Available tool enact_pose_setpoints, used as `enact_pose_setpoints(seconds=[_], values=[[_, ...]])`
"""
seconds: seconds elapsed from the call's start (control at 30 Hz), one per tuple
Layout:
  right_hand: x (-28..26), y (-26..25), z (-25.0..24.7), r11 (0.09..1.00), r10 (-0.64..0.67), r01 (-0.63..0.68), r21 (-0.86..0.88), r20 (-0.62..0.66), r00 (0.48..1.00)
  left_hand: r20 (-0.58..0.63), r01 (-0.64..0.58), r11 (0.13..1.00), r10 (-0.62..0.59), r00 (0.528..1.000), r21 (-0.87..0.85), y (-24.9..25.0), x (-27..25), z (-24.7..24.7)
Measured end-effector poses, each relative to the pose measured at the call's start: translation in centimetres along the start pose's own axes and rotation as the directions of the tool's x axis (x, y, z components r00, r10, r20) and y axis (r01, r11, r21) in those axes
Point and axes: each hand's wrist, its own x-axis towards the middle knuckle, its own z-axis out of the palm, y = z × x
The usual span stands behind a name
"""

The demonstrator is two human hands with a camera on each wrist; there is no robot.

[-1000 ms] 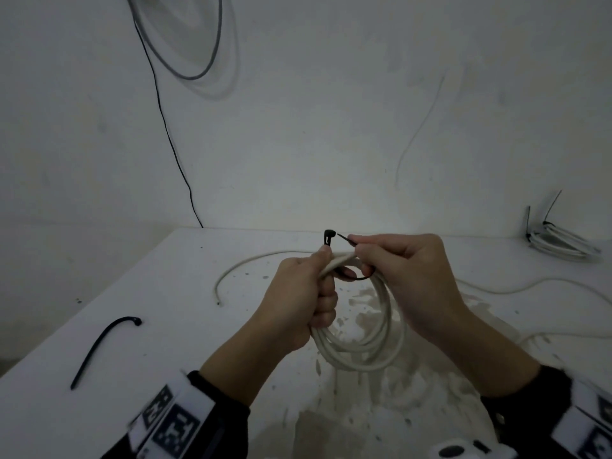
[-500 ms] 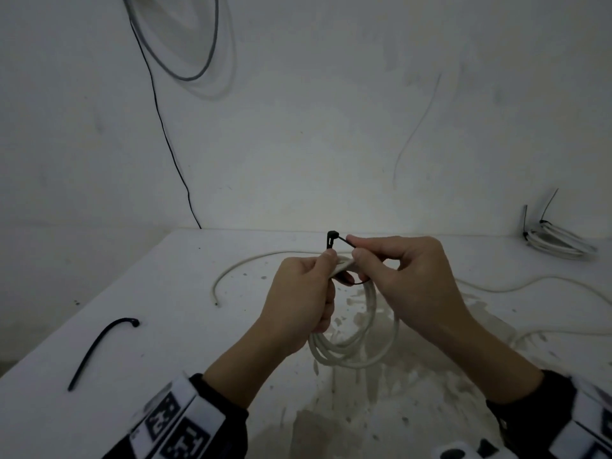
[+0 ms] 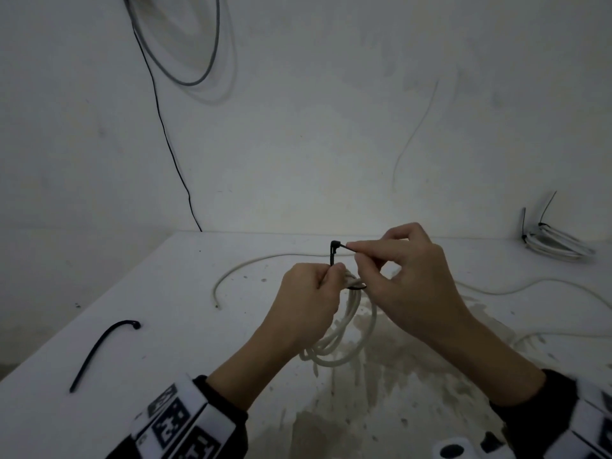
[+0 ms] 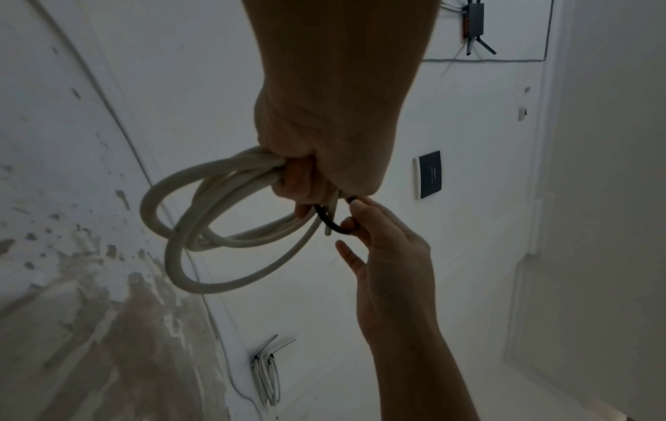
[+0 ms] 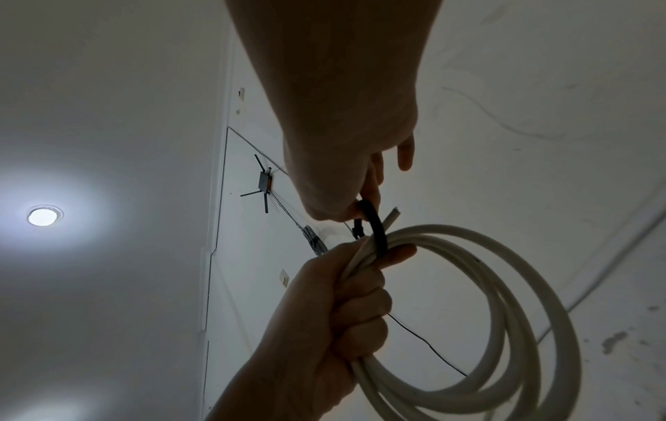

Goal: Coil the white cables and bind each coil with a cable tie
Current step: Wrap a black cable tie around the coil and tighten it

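a: where's the coil (image 3: 344, 329)?

b: off the table (image 3: 165, 326), gripped in the left hand (image 3: 304, 303). a black tie (image 3: 332, 256) loops its strands.

a: and the right hand (image 3: 404, 276)?

b: it pinches the tie's tail past the head.

a: how to cinch well?

b: probably pull steadily and keep the strands bunched. a spare tie (image 3: 99, 351) and a bound coil (image 3: 556, 245) lie apart.

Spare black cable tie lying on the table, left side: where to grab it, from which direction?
Probably take the spare cable tie on its thin strap near mid-length, pinching across its width from straight above. It lies flat on the table in a gentle curve with bare surface around it; the small head at its far end looks like a poorer hold.
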Motion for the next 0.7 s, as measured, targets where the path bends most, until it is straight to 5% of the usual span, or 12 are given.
enact_pose_setpoints(seconds=[0.17,0.4,0.7], values=[[0.24,0.30,0.12,0.998,-0.055,0.056,-0.032,0.041,0.998,-0.011,-0.067,0.996,0.067,0.998,0.065,0.06,0.02,-0.08],[0.22,0.09,0.14,0.984,-0.174,0.171,-0.040,-0.100,0.980,-0.039,-0.078,0.997,0.079,0.996,0.008,0.30,-0.27,-0.42],[0.44,-0.27,0.12,0.967,-0.233,0.228,-0.114,-0.040,0.972,-0.063,-0.116,0.993,0.115,0.991,-0.015,0.16,-0.23,-0.86]])
